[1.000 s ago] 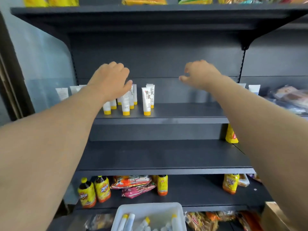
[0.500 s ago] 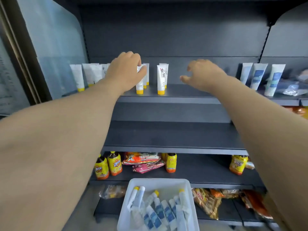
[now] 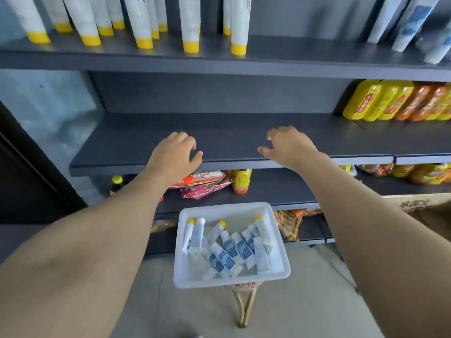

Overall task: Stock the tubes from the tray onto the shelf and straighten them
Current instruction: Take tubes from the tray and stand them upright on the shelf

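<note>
The left hand (image 3: 174,154) and right hand (image 3: 290,146) hang palm down above the front lip of the bare middle shelf (image 3: 231,132). Their fingers are loosely curled and neither holds anything.

The relation that matters runs downward. The tray (image 3: 227,208) sits well below both hands and nearer the person, framed between the two forearms and about midway between them, so either hand could drop to it. The loose tubes (image 3: 229,251) lie flat in it in a jumble. Most have their long axes running roughly front to back, fanned at slight slants, with caps toward the far rim. Two yellow-capped ones lie along the left wall, closer to the left hand, and another rests at the far right corner, closer to the right hand. A tube probably has to be pinched across its flat body and then turned cap-down.

The tray is milky, smooth plastic with a rolled rim. The tubes look soft and glossy, white with blue panels, flat at the crimp and round at the cap.

High above, the stocked tubes (image 3: 190,23) stand cap-down on the upper shelf (image 3: 292,53), a matte dark board; several lean. Blue-printed tubes (image 3: 402,23) tilt at its right end. Shiny yellow packets (image 3: 375,101) crowd the middle shelf's right side, and crinkled snack packets (image 3: 202,184) lie one shelf lower.
</note>
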Motion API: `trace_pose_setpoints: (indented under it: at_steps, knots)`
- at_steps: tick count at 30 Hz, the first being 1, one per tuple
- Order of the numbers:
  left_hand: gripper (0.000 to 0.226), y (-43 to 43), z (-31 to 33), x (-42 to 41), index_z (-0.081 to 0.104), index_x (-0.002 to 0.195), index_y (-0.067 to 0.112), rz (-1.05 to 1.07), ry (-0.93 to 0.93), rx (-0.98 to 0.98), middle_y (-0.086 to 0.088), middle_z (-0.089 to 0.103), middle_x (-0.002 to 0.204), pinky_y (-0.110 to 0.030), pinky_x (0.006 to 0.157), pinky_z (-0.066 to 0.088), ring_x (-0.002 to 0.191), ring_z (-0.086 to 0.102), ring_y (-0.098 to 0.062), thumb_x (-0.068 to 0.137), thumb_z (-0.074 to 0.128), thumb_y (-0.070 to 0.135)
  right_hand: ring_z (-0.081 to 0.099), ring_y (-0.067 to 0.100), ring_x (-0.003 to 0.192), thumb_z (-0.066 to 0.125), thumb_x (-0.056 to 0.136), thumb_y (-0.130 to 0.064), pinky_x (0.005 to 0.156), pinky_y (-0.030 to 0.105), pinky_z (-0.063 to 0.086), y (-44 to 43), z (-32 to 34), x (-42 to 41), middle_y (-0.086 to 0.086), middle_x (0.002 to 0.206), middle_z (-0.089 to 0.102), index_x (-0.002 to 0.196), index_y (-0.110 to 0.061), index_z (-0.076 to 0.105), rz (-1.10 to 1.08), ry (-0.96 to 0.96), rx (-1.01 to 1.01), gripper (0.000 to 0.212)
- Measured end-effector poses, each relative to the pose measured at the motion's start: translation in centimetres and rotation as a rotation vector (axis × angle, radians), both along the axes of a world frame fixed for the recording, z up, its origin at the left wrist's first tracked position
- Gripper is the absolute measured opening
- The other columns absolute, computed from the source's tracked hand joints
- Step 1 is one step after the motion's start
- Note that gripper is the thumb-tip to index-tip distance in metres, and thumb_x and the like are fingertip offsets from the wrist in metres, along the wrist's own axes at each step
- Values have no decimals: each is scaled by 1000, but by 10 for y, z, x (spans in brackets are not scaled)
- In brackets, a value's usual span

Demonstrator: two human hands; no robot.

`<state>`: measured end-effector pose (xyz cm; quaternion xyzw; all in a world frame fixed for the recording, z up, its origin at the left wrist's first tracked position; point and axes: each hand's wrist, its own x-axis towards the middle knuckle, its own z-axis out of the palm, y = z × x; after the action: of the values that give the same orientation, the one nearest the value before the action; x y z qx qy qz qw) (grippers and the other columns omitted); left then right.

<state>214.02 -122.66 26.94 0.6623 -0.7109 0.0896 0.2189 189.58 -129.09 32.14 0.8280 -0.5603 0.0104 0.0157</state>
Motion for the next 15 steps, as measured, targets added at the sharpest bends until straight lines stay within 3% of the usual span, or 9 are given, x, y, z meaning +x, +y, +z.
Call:
trace_pose_setpoints:
  at_steps: [5, 9, 12, 15]
  knots:
    - [48, 2, -88, 15, 64, 83, 3, -22, 1, 181, -13, 63, 85, -38, 68, 47, 84, 59, -33, 83, 35, 41, 45, 28, 122, 46, 93, -44, 95, 39, 39, -4, -96, 4, 10, 129, 54, 124, -9, 52, -21, 84, 151, 47]
    - [28, 3, -152, 14, 63, 100, 3, 60, 92, 382, -13, 60, 99, -39, 74, 46, 101, 55, -31, 88, 56, 27, 45, 28, 122, 42, 94, -48, 96, 39, 39, -3, -171, -1, 10, 128, 54, 124, -11, 52, -12, 170, 312, 49]
    - [24, 4, -202, 13, 64, 90, -2, 96, 123, 497, -19, 60, 91, -43, 70, 48, 94, 57, -36, 85, 61, 21, 47, 28, 120, 41, 94, -49, 97, 39, 37, -1, -226, 0, 10, 126, 54, 123, -10, 51, 22, 241, 399, 49]
    - [27, 7, -252, 11, 62, 93, 0, 116, 90, 617, -15, 60, 96, -40, 71, 47, 98, 55, -34, 87, 57, 26, 50, 27, 115, 43, 94, -48, 91, 37, 40, -2, -281, -3, 10, 122, 57, 119, -10, 52, 41, 254, 462, 47]
